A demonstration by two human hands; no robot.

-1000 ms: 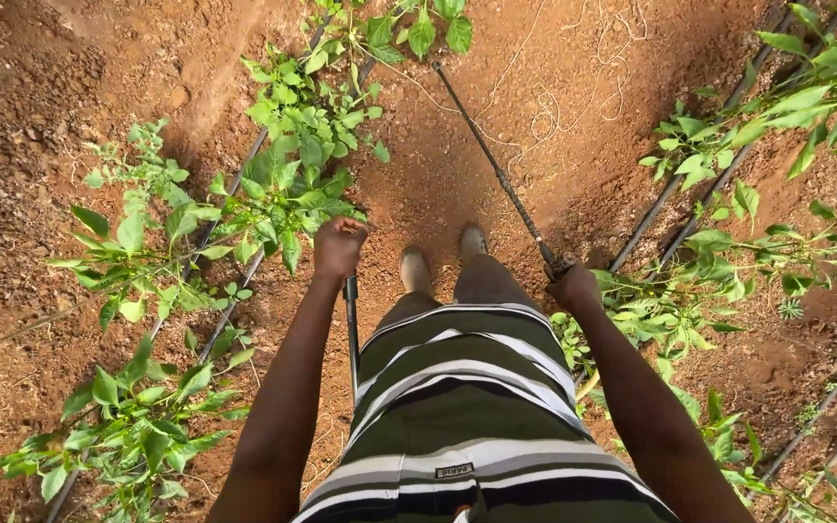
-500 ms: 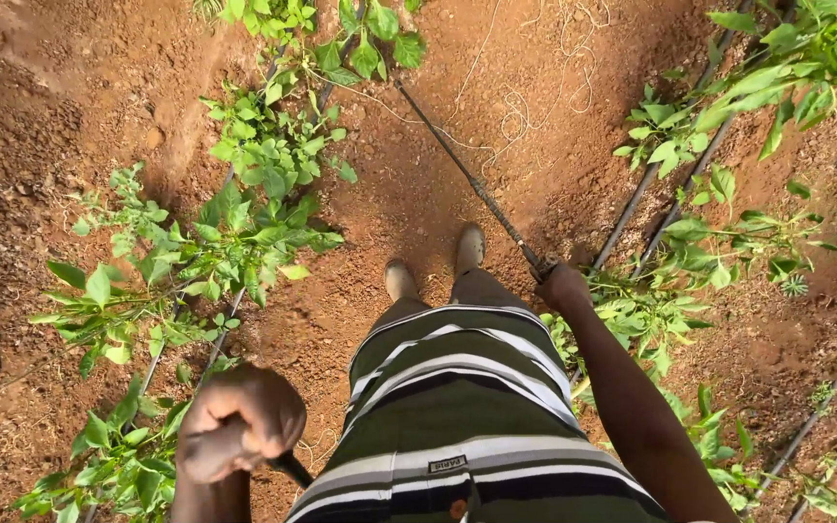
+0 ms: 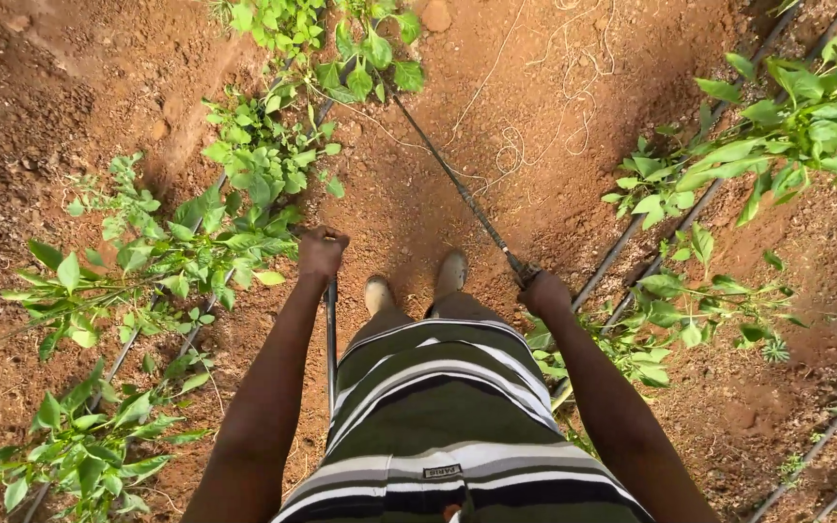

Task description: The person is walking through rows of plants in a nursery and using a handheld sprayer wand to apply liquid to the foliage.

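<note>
Spray lance [image 3: 457,189], a thin dark rod, runs from the right hand [image 3: 542,291] up toward eleven o'clock, its tip lost among the leaves of the pepper plants [image 3: 244,194] near the top of the view. The right hand is closed around its lower end, where a small metal fitting shows just above the knuckles. It looks stiff and light, a slim tube that should swing easily from the wrist; being so long, the far end would likely waver, so a grip at the thicker fitting end seems the sound place to take it.

At nine o'clock from the person's shoes [image 3: 414,283], the left hand [image 3: 322,254] is fisted around the top of a dark vertical handle [image 3: 330,339] that drops straight down beside the striped shirt [image 3: 438,416]. It looks like rigid metal or plastic, best gripped at its top end as it is now.

Black drip lines [image 3: 632,247] lie along the red soil [image 3: 554,58] at two o'clock, and loose pale string [image 3: 525,145] curls on the ground at one o'clock.
</note>
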